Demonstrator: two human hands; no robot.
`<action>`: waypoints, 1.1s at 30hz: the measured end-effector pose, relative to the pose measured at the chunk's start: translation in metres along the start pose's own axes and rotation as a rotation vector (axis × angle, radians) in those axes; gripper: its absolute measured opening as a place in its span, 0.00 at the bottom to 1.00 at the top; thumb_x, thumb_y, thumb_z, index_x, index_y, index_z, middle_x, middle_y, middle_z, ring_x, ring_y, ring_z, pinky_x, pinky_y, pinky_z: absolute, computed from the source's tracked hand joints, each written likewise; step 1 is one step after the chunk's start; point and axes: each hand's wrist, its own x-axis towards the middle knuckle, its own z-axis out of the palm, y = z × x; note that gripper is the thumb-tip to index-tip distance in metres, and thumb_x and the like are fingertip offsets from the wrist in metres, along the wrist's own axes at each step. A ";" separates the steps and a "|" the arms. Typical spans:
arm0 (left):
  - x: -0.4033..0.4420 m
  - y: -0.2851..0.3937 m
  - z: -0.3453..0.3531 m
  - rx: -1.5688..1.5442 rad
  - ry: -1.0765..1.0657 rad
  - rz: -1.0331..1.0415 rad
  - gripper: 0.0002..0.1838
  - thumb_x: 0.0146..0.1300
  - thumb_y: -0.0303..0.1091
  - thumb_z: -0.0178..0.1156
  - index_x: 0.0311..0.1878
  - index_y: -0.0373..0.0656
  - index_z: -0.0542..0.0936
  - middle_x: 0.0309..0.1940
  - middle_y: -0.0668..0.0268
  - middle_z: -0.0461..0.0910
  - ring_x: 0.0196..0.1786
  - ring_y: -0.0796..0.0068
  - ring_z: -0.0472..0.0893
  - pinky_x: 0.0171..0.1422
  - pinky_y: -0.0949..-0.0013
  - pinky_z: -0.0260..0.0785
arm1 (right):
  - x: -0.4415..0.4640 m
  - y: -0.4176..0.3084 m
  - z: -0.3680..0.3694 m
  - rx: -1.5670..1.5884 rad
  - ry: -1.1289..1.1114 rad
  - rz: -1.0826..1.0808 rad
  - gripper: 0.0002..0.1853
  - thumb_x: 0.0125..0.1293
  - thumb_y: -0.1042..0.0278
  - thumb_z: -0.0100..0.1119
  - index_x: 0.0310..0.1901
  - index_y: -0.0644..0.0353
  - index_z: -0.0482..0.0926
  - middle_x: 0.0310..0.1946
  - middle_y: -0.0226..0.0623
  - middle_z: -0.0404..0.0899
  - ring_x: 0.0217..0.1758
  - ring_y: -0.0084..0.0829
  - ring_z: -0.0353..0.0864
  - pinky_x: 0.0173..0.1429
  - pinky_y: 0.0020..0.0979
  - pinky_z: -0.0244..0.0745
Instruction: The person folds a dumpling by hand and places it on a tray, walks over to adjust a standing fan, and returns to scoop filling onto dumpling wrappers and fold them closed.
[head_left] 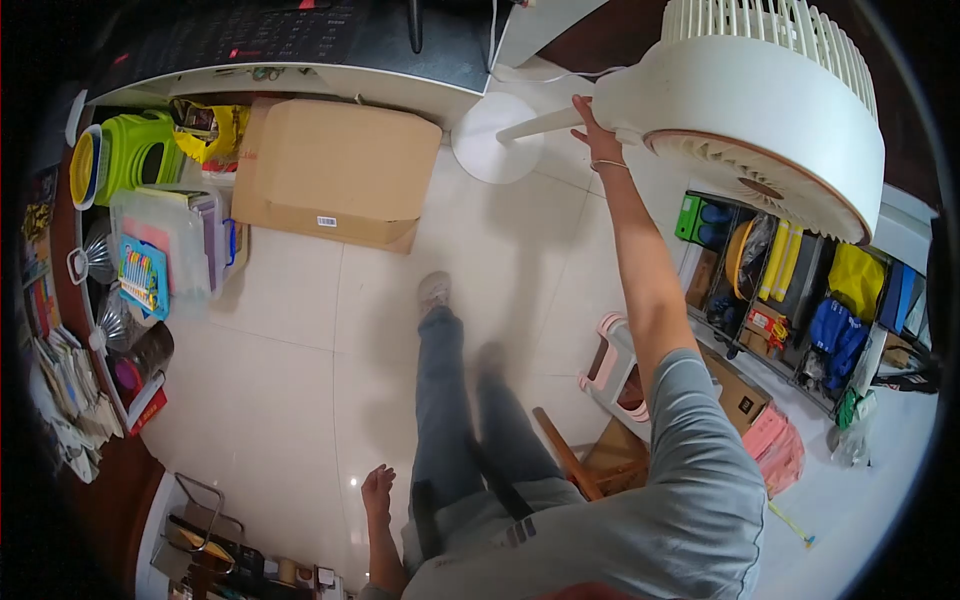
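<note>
On the right, a large white standing fan [760, 120] has its round, grilled head close to the camera. Its slim pole [540, 124] runs down to a round white base [490, 150] on the floor. My right hand [596, 138] is closed around the top of the pole, just beneath the fan head; part of the fingers is hidden. Low in the view my left hand [378, 490] hangs beside my leg, its fingers loosely curled and apart, holding nothing.
A flat cardboard box [330, 170] leans near the desk [300, 45]. Plastic bins [170, 240] and a green stool [135, 150] stand at left. A pink-and-white step stool [610, 365] and a rack of goods [780, 290] stand at right. A thin cable [560, 77] runs behind the fan.
</note>
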 end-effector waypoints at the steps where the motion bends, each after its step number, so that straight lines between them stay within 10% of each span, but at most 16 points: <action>1: 0.001 -0.002 -0.003 -0.005 0.006 0.000 0.23 0.71 0.46 0.54 0.58 0.36 0.75 0.48 0.56 0.82 0.51 0.67 0.81 0.55 0.67 0.71 | -0.003 0.001 -0.002 0.020 0.010 -0.027 0.20 0.58 0.56 0.71 0.45 0.58 0.78 0.48 0.32 0.75 0.53 0.28 0.75 0.46 0.37 0.83; 17: -0.007 -0.149 0.000 -0.068 -0.018 0.218 0.24 0.71 0.46 0.55 0.57 0.32 0.75 0.46 0.56 0.83 0.49 0.71 0.82 0.47 0.74 0.71 | -0.195 0.177 -0.062 0.161 -0.223 -0.068 0.23 0.57 0.59 0.72 0.49 0.61 0.76 0.45 0.35 0.77 0.47 0.29 0.80 0.41 0.32 0.83; 33: -0.018 -0.277 -0.160 0.116 0.045 0.226 0.16 0.70 0.39 0.55 0.46 0.33 0.81 0.30 0.70 0.78 0.33 0.81 0.73 0.39 0.77 0.67 | -0.374 0.106 -0.037 0.404 -0.251 -0.233 0.26 0.57 0.57 0.71 0.53 0.60 0.74 0.49 0.38 0.77 0.53 0.34 0.78 0.48 0.36 0.80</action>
